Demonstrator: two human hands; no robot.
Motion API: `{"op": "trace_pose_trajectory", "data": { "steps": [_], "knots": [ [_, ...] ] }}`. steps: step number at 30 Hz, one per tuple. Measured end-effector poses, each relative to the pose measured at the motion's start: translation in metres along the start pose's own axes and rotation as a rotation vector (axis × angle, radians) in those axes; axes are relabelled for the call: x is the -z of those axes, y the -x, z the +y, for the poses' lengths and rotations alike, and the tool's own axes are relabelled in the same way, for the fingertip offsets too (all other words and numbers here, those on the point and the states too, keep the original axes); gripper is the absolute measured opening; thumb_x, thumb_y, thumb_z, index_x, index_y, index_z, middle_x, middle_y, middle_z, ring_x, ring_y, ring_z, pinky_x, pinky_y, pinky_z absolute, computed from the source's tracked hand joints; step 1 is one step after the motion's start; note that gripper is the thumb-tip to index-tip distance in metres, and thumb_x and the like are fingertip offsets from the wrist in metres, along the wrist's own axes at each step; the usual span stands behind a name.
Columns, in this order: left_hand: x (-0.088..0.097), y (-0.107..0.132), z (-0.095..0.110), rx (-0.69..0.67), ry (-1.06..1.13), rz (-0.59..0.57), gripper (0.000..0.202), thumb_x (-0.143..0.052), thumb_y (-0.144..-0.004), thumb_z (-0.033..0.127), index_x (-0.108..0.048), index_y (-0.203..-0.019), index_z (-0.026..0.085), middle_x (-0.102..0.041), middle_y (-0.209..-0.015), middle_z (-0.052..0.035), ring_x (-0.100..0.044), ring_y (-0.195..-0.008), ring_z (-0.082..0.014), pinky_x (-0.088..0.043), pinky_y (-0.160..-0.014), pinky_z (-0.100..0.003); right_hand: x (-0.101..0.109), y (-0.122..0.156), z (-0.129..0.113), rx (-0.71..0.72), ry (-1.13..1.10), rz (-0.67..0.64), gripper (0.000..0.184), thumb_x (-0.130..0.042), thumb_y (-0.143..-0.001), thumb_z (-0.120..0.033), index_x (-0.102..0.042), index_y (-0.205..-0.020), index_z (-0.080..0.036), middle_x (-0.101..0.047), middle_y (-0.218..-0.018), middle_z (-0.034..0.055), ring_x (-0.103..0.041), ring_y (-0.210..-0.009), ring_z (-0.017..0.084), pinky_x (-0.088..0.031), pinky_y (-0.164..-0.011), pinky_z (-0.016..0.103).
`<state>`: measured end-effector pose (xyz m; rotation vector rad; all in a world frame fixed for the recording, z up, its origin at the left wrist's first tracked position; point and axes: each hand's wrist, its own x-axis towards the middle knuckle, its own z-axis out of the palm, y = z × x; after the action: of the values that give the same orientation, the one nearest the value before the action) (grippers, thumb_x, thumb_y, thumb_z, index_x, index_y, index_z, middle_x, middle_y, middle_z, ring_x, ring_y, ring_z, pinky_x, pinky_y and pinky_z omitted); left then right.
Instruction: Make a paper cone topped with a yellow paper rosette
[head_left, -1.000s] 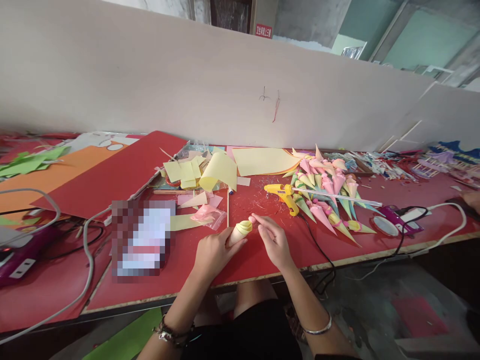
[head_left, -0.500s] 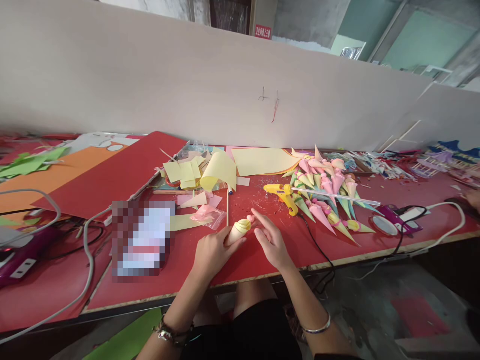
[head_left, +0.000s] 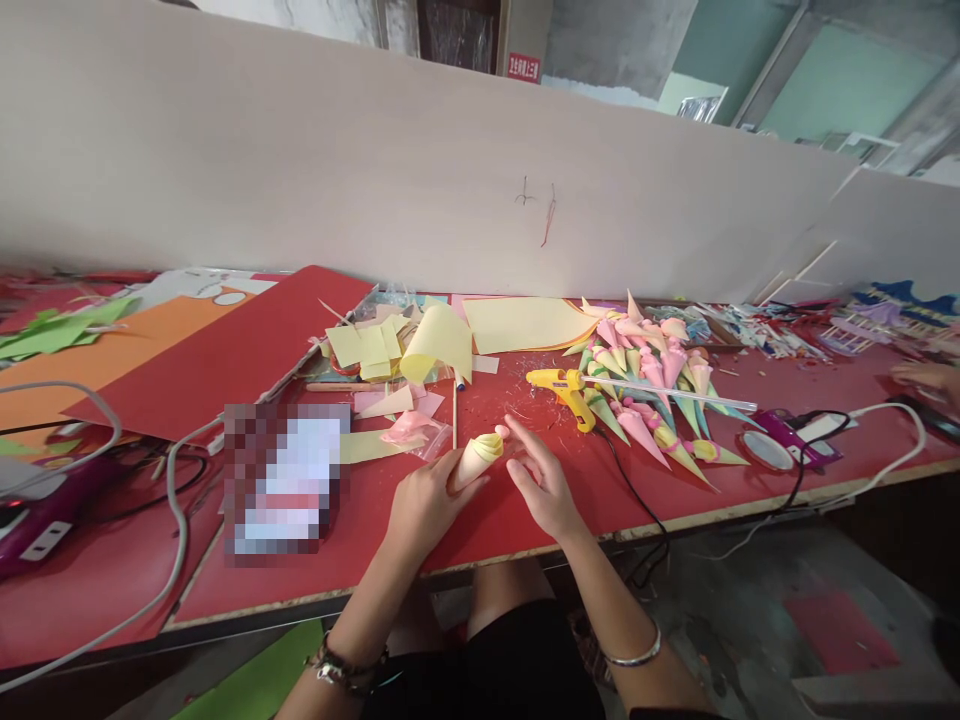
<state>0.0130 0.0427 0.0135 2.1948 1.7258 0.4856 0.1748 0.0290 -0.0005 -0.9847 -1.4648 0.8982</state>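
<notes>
Board (head_left: 375,150): upright along the far edge of the table (head_left: 525,530); the red top is littered with scraps

Red sheet (head_left: 225,350) and orange sheet (head_left: 112,350): laid overlapping at far left. Yellow paper (head_left: 525,322) is laid flat by the board

Pile of cones (head_left: 652,385): heaped right of centre, well apart from the hands. Glue gun (head_left: 562,385) is set down just beside the pile, untouched, its cord run off the near edge

Another person's hand (head_left: 926,375): noted at the far right edge

Left hand (head_left: 424,505): fingers wrapped closed around the cone (head_left: 476,458), which is held just above the table near its front edge, mouth tilted up and to the right. Grip and pose unchanged over the last second

Right hand (head_left: 544,480): fingers loosely extended. The fingertips, just beside the cone's mouth a second ago, are now brought up against its yellow rim. A pink bit (head_left: 501,432) is seen at the fingertips; whether it is pinched cannot be told

Reading: work is judged to be centred on the cone's mouth, with gluing not in hand
</notes>
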Motion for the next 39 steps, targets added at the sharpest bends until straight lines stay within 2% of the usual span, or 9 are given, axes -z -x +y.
{"op": "trace_pose_trajectory", "data": {
  "steps": [3,8,15,20,25,29,33,39],
  "knots": [
    [-0.002,0.000,-0.002,-0.031,0.031,0.035,0.027,-0.050,-0.075,0.043,-0.057,-0.091,0.022,-0.057,-0.064,0.0004,-0.057,-0.061,-0.0151,-0.033,-0.050,-0.021,-0.001,0.001,0.004,-0.037,-0.048,0.032,0.051,-0.047,-0.081,-0.029,-0.033,-0.130,-0.025,-0.052,-0.118,0.0087,-0.053,-0.102,0.019,-0.046,-0.082,0.032],
    [-0.004,-0.001,-0.004,-0.140,0.053,0.056,0.026,-0.047,-0.077,0.041,-0.055,-0.090,0.019,-0.057,-0.076,-0.0019,-0.055,-0.064,-0.0138,-0.036,-0.053,-0.021,-0.001,0.002,0.009,-0.071,-0.059,0.028,0.057,-0.056,-0.075,-0.031,-0.034,-0.128,-0.024,-0.051,-0.118,0.0097,-0.054,-0.101,0.019,-0.046,-0.083,0.032],
    [-0.002,-0.001,-0.001,-0.198,0.019,-0.033,0.026,-0.045,-0.077,0.041,-0.055,-0.087,0.019,-0.056,-0.085,-0.0034,-0.054,-0.072,-0.0144,-0.039,-0.059,-0.024,-0.002,-0.001,0.013,-0.127,0.006,0.083,0.038,-0.054,-0.076,-0.032,-0.049,-0.113,-0.021,-0.057,-0.105,0.0083,-0.055,-0.098,0.018,-0.049,-0.079,0.028],
    [-0.002,-0.002,-0.001,-0.185,-0.047,-0.069,0.026,-0.044,-0.078,0.042,-0.053,-0.073,0.018,-0.056,-0.075,-0.0023,-0.053,-0.065,-0.0138,-0.034,-0.053,-0.023,-0.002,-0.002,0.015,-0.144,-0.031,0.088,0.047,-0.055,-0.076,-0.032,-0.044,-0.120,-0.021,-0.056,-0.110,0.0092,-0.055,-0.100,0.019,-0.049,-0.080,0.029],
    [-0.001,-0.002,-0.001,-0.180,-0.090,-0.084,0.034,-0.037,-0.082,0.041,-0.048,-0.062,0.017,-0.051,-0.062,0.0001,-0.047,-0.052,-0.0106,-0.026,-0.047,-0.021,-0.002,-0.002,0.014,-0.122,-0.026,0.020,0.041,-0.053,-0.077,-0.031,-0.049,-0.116,-0.021,-0.054,-0.116,0.0081,-0.054,-0.103,0.019,-0.047,-0.085,0.031],
    [-0.001,-0.002,0.000,-0.167,-0.096,-0.070,0.033,-0.038,-0.081,0.043,-0.047,-0.063,0.017,-0.051,-0.060,0.0009,-0.047,-0.050,-0.0106,-0.023,-0.046,-0.021,-0.003,-0.001,0.014,-0.123,-0.044,0.031,0.046,-0.051,-0.078,-0.031,-0.043,-0.122,-0.022,-0.053,-0.117,0.0088,-0.054,-0.102,0.019,-0.047,-0.084,0.032],
    [-0.001,-0.001,0.000,-0.162,-0.096,-0.053,0.033,-0.038,-0.081,0.044,-0.047,-0.064,0.018,-0.051,-0.060,0.0011,-0.047,-0.050,-0.0111,-0.022,-0.046,-0.021,-0.003,-0.001,0.014,-0.125,-0.054,0.019,0.044,-0.050,-0.079,-0.031,-0.043,-0.122,-0.022,-0.054,-0.114,0.0087,-0.054,-0.101,0.018,-0.046,-0.084,0.031],
    [0.000,-0.001,0.000,-0.098,-0.086,-0.056,0.043,-0.032,-0.083,0.047,-0.046,-0.055,0.017,-0.048,-0.055,0.0004,-0.047,-0.049,-0.0115,-0.021,-0.046,-0.022,-0.003,-0.001,0.017,-0.111,-0.097,0.018,0.061,-0.050,-0.079,-0.028,-0.021,-0.133,-0.026,-0.054,-0.113,0.0081,-0.057,-0.092,0.015,-0.048,-0.080,0.030]
  ]
}}
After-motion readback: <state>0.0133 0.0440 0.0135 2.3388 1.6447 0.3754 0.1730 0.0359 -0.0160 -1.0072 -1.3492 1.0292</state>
